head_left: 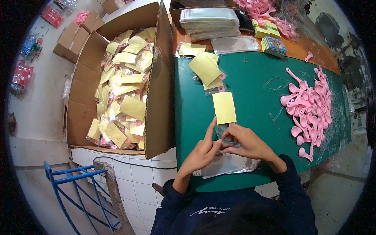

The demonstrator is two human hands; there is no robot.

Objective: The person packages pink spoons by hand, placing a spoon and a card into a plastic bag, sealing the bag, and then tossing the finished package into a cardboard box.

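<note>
In front of me a clear plastic bag (221, 127) lies on the green table, with a yellow card (225, 108) in its upper part. My left hand (201, 152) is at the bag's lower left. Its index finger stretches to the card's lower corner, while the thumb and curled fingers close on the bag's near end. My right hand (248, 143) pinches the plastic at that same end, thumb against fingers. What lies between the fingertips is partly hidden. Beneath both hands rests a stack of flat clear bags (227, 166).
Filled bags with yellow cards (205, 68) lie farther up the table. A pile of pink spoons (309, 107) is on the right. At left stands a tall cardboard box (160, 86) full of packed bags. Plastic sleeves (209, 21) and small card stacks (273, 46) sit at the back.
</note>
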